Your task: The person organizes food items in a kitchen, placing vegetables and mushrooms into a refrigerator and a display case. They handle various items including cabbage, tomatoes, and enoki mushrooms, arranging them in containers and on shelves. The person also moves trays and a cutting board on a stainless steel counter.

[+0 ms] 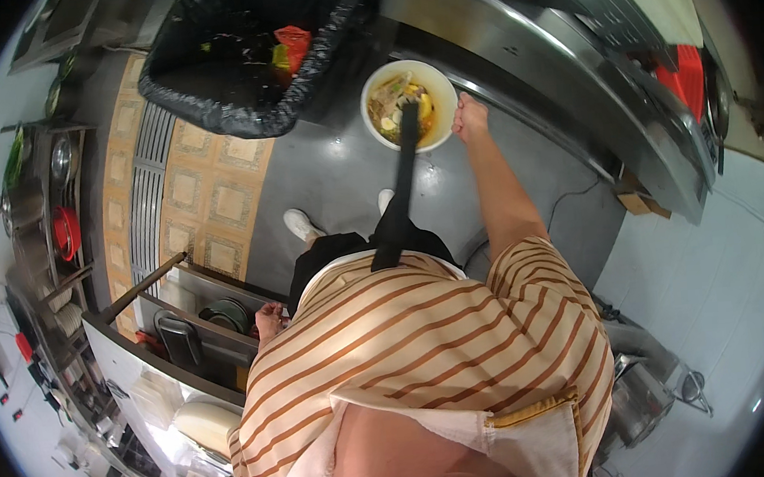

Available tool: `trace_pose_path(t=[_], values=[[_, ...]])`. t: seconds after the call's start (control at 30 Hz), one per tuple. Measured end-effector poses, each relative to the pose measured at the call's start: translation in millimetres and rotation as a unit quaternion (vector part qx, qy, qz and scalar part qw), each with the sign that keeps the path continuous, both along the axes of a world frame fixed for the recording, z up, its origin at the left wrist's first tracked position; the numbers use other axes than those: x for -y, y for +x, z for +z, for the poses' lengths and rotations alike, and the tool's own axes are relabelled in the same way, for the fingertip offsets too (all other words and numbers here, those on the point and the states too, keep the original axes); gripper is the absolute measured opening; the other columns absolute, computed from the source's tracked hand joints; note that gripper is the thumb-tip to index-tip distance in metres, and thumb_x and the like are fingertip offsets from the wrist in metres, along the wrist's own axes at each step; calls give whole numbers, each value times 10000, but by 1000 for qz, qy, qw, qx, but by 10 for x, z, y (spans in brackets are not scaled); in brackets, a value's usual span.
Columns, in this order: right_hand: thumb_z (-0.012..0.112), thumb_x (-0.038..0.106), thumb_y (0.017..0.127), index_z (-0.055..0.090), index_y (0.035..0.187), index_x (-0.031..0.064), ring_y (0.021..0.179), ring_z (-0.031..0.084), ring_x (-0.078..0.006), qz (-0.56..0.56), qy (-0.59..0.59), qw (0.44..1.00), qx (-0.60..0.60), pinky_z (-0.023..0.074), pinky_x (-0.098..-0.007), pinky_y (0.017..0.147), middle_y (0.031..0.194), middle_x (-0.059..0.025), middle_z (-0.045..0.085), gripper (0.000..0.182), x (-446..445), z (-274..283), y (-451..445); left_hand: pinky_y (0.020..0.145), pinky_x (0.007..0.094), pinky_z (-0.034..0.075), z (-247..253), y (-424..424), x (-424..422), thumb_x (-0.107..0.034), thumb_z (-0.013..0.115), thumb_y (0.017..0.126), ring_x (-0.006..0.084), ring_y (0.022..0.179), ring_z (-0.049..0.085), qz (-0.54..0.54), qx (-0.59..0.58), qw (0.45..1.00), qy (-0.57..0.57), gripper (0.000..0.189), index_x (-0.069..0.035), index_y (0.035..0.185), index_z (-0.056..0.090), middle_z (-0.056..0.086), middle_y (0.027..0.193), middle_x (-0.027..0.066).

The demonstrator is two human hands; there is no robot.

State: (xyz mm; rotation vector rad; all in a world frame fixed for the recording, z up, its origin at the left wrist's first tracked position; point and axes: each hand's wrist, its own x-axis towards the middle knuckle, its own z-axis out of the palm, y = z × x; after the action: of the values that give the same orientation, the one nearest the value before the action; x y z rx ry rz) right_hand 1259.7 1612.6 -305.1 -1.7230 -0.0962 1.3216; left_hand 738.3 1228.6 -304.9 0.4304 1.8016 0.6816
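My right hand (470, 117) grips the rim of a white bucket (442, 109) at its right side. Food scraps (395, 103) in orange-brown liquid lie inside, with what looks like egg halves among them. A dark strap (404, 183) hangs from my front and crosses the view of the bucket. My left hand (270, 320) is low at my left side, beside an open-topped cart or drawer with stacked dishes (226, 316); its fingers are partly curled and I cannot tell whether they hold anything.
A bin lined with a black bag (230, 109) stands ahead to the left, holding red and yellow scraps. A long stainless steel counter (528, 45) runs along the right. Metal floor grating (148, 169) crosses the tiles at left, near a shelf with a red basket (66, 233). A cable (558, 204) lies on the floor.
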Motion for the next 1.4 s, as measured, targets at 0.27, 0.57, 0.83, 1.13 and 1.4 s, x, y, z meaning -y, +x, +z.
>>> trace_pose_path(t=[0.27,0.57,0.83,1.13,1.4], values=[[468,134,871,528,741,105,349,283,-95,103,116,984,91,199,-257,322,496,14,378,146,-610,537,-1645,465,299,489,-285,-1235,-612,-44,548,869,106,551,501,11,-123,992,-42,94,-47,815,625,533,659,-1],[440,178,926,540,803,64,367,364,-106,283,164,937,118,285,-263,329,536,-6,443,196,-1215,1024,-4224,506,252,463,-210,-3143,-1336,-76,490,866,120,584,564,88,-130,987,31,167,-11,911,637,576,649,47],[379,-60,787,565,1042,41,536,497,-114,279,219,923,147,400,-245,420,714,-45,558,331,-2321,1133,-5403,514,215,389,420,-4029,-3004,57,422,733,106,560,520,152,-5,965,213,273,2,920,613,574,655,41],[456,18,861,582,956,25,542,488,-86,285,328,900,19,402,-219,461,713,-38,562,158,-4228,1088,-7221,589,203,386,759,-5070,-4182,57,426,704,91,620,504,122,-92,965,215,201,-10,729,614,569,649,23],[503,175,925,617,900,35,536,477,-51,431,376,819,36,386,-188,470,666,0,559,182,-5417,1532,-8762,641,220,445,657,-6133,-5426,-152,581,884,92,693,547,162,-17,966,203,162,0,933,606,594,751,20]])
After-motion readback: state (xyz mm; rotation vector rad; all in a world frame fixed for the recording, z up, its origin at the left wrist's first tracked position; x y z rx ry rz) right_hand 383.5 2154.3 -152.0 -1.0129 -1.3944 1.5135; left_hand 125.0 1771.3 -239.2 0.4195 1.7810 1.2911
